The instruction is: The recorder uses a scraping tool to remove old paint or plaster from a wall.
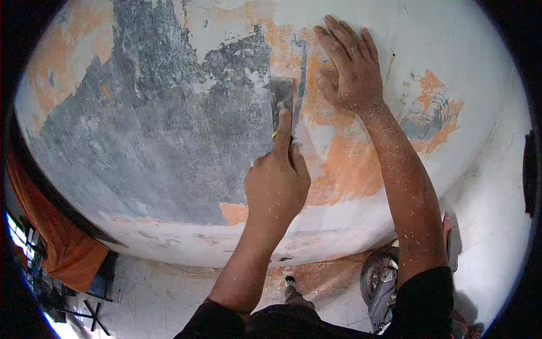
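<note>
The wall [169, 124] shows grey under peeling paint. Left hand [276, 183] grips the scraper [283, 99]; right hand [350, 68] lies flat beside it, holding nothing. Better keep the blade low.

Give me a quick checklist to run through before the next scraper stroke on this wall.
1. Grip: left hand wraps the scraper handle, forefinger along it: ok.
2. Blade contact: it lies on the wall at the edge of the grey scraped patch: ok.
3. Right hand out of the blade's way: flat on the wall just beside the blade: not ok.
4. Paint left ahead: orange patches remain: ok.
5. Blade edge condition: cannot tell.
6. Footing: power tool lies on the floor near the feet: not ok.
</note>
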